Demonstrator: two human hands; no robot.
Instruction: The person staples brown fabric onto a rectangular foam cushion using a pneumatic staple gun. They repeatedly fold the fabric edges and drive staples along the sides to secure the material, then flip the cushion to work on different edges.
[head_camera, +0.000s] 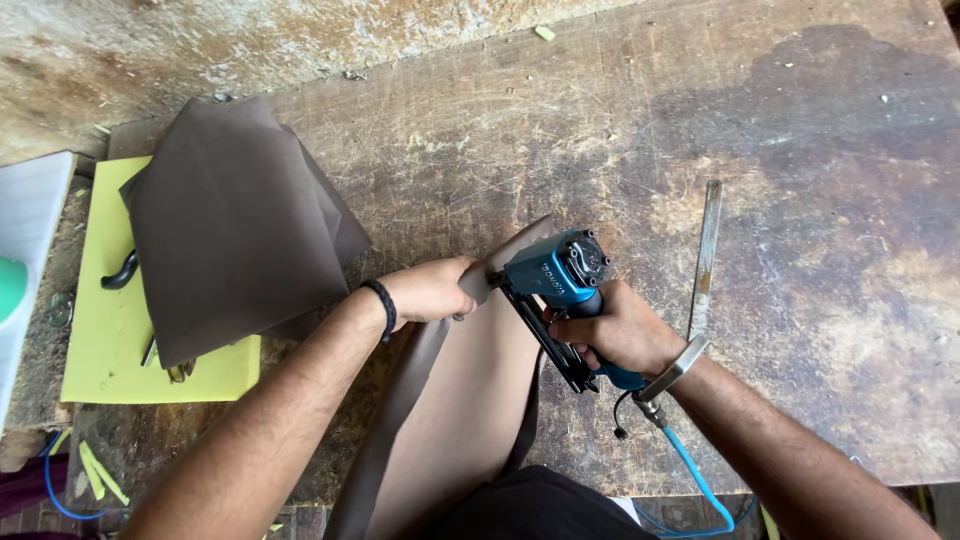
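One stapler (562, 290), one foam sheet (110, 340), one metal strip (706, 258)

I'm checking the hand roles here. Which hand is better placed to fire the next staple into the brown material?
Probably the right hand: it already grips the blue staple gun, whose nose meets the brown material. The left hand pinches the material's edge beside the nose, holding it.

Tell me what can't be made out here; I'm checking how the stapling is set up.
- Stapler nose, head view: where the blue staple gun meets the brown sheet is hidden by the left hand.
- Black hooked thing: mostly under the folded brown pieces on the yellow foam.
- Air hose: cut off by the bottom edge.
- Right hand fingers: wrapped behind the grip.
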